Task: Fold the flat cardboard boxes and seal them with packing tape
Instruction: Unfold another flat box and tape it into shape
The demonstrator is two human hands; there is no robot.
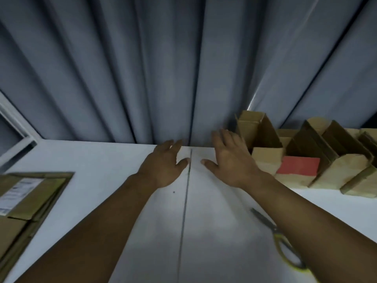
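My left hand (pixel 163 165) and my right hand (pixel 229 162) reach out over the white table (pixel 102 160), palms down, fingers straight and spread, holding nothing. They hover on either side of the table's centre seam, near its far edge. A stack of flat cardboard boxes (pixel 26 203) with a white label lies at the left edge. Several folded cardboard boxes (pixel 318 158) with open tops stand in a row at the right, just past my right hand. No packing tape is visible.
Scissors with yellow-green handles (pixel 279 235) lie on the table under my right forearm. A red patch (pixel 297 165) shows on one folded box. Grey curtains (pixel 183 68) hang right behind the table's far edge.
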